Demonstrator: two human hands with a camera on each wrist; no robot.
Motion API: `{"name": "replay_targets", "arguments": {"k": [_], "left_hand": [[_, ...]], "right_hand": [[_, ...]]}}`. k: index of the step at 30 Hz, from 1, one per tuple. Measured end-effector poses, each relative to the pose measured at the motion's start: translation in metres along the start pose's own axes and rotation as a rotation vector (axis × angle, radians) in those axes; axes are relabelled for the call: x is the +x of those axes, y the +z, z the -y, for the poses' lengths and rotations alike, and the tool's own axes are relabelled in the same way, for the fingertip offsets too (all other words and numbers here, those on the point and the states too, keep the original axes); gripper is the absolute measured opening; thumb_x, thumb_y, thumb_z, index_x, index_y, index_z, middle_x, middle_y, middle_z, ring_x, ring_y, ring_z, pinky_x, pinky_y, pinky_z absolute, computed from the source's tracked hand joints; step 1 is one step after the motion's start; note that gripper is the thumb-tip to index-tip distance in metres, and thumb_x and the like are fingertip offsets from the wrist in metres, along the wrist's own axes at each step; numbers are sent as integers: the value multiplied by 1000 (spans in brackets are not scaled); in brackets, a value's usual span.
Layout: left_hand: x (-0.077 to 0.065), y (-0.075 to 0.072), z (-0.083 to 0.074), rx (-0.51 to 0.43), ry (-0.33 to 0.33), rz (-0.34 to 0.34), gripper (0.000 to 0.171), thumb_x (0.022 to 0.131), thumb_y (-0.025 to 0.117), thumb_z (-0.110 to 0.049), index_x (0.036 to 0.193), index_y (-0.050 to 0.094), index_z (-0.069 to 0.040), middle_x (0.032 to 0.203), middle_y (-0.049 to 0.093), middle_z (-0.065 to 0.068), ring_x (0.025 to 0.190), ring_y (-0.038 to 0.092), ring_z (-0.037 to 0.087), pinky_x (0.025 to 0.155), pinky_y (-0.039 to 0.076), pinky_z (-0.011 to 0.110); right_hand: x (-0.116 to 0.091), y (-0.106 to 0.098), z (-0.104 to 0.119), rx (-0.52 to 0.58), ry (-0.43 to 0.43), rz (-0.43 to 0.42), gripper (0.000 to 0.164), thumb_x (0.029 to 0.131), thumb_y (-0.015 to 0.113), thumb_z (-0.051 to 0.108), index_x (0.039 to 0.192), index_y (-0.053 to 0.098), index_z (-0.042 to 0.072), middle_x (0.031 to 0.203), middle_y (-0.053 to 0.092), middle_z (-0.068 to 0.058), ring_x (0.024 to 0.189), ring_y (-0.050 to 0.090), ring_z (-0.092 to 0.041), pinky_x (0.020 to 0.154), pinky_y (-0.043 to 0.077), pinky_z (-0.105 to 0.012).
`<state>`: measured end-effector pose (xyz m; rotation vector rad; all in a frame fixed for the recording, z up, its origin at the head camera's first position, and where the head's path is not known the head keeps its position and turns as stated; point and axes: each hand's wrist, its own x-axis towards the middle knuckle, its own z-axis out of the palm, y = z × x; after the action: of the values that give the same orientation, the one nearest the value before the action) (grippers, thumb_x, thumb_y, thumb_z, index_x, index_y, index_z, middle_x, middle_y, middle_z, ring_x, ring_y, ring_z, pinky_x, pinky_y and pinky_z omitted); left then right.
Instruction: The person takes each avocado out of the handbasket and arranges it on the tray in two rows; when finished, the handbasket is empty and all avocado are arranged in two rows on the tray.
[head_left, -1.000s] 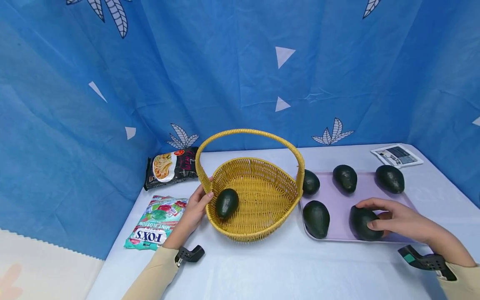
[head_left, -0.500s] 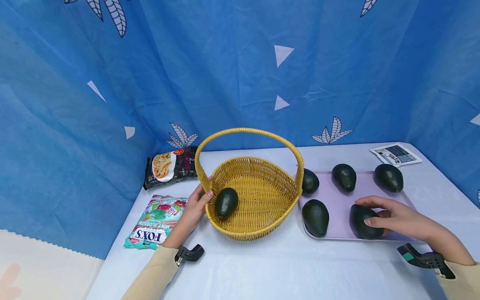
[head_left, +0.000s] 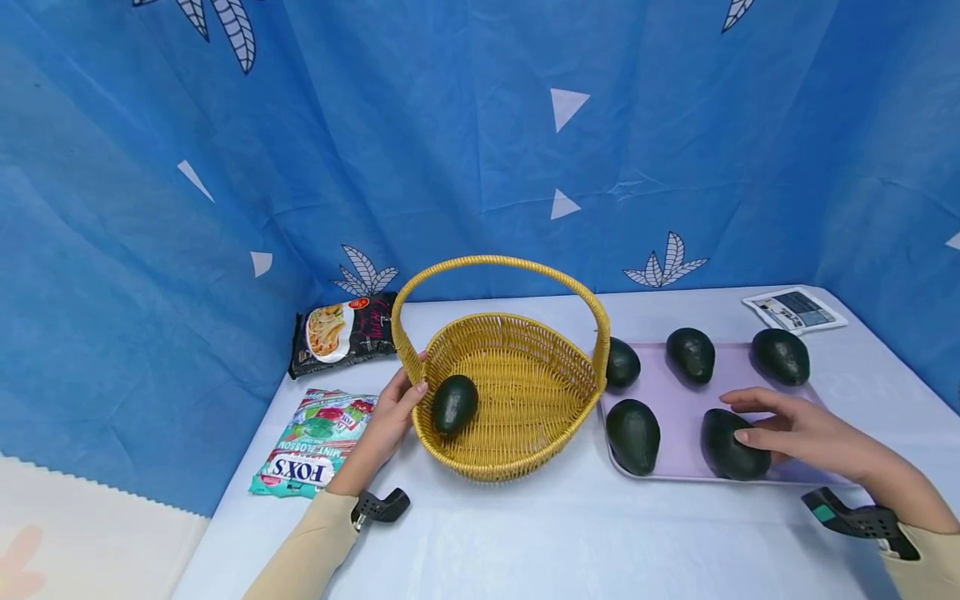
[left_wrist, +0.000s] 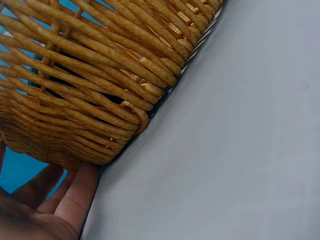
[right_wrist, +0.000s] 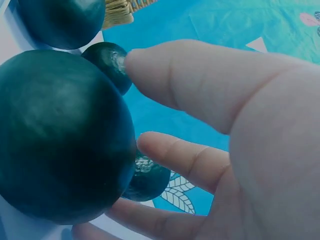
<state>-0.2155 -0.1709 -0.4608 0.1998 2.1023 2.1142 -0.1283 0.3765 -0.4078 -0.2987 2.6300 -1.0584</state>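
Observation:
My left hand (head_left: 392,408) holds the side of a yellow wicker basket (head_left: 517,467), thumb at its rim; in the left wrist view its fingers (left_wrist: 80,195) press the woven wall. Inside the basket, at the left, lies a dark green avocado (head_left: 454,405). My right hand (head_left: 802,433) is over an avocado (head_left: 731,450) at the front of a lilac tray (head_left: 678,408). Its index finger is raised off that avocado. In the right wrist view the thumb (right_wrist: 175,75) stands apart from the nearest avocado (right_wrist: 65,135); the other fingers are loosely bent beside it.
Several other avocados stay on the tray, one (head_left: 632,437) at front left and one (head_left: 780,357) at back right. Left of the basket lie a black food packet (head_left: 345,333) and a green sweets bag (head_left: 315,442). A white packet (head_left: 793,311) lies behind the tray.
My right hand's fingers have loosened and its index finger has lifted away from the front avocado, which stays on the tray. My left hand and the basket have not moved.

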Motion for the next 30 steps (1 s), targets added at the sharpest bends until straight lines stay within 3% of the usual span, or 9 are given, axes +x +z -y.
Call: {"name": "replay_targets", "arguments": {"k": [3,7,10,17,18,22,25,30], "left_hand": [[0,1,0,-10,6,-1,59,106,50,-15,161,30,-17,164,31,19,146,37,37,97,55,18],[0,1,1,-11,-6,-8,58,106,49,-15,161,30,-17,163,32,20,145,38,37,95,55,18],[0,1,0,-15,-11,-11,58,106,50,-15,161,31,-19,162,33,19,144,39,36,95,55,18],[0,1,0,-3,-15,-9,59,106,51,-17,161,31,-19,163,32,19,144,40,35,98,55,21],[0,1,0,3,-17,-10,59,106,51,-17,161,31,-19,163,32,19,145,39,36,99,55,21],[0,1,0,23,-24,-14,59,106,52,-19,161,32,-21,163,33,19,146,39,37,101,55,25],[0,1,1,23,-16,-10,59,106,52,-19,161,32,-21,163,33,19,146,40,38,101,55,26],[0,0,2,3,7,-10,59,105,51,-16,160,32,-18,162,33,20,143,41,36,97,56,21]], "right_hand": [[0,-1,0,-43,-33,-38,51,100,62,20,141,48,-6,141,49,-40,103,69,-16,69,58,-25],[0,-2,3,-80,-61,-95,49,98,64,18,139,52,-5,138,53,-37,96,57,14,71,56,-20],[-1,-2,8,-88,-68,-129,48,98,66,17,139,53,-3,138,55,-35,97,52,20,71,55,-18],[-1,-1,31,-121,-117,-206,45,95,70,17,137,59,5,131,65,-4,102,57,14,74,54,-18],[0,-1,35,-132,-123,-217,45,94,72,18,136,60,6,130,66,-3,104,56,15,76,54,-17],[4,0,56,-192,-154,-231,47,92,75,20,136,62,8,133,66,-19,111,67,-14,81,50,-14],[6,-1,70,-243,-194,-236,47,91,76,22,135,63,11,133,66,-18,115,63,-34,84,50,-14],[12,-2,97,-339,-303,-243,48,88,80,23,133,65,19,132,69,-7,116,65,-28,88,58,-27]]}}
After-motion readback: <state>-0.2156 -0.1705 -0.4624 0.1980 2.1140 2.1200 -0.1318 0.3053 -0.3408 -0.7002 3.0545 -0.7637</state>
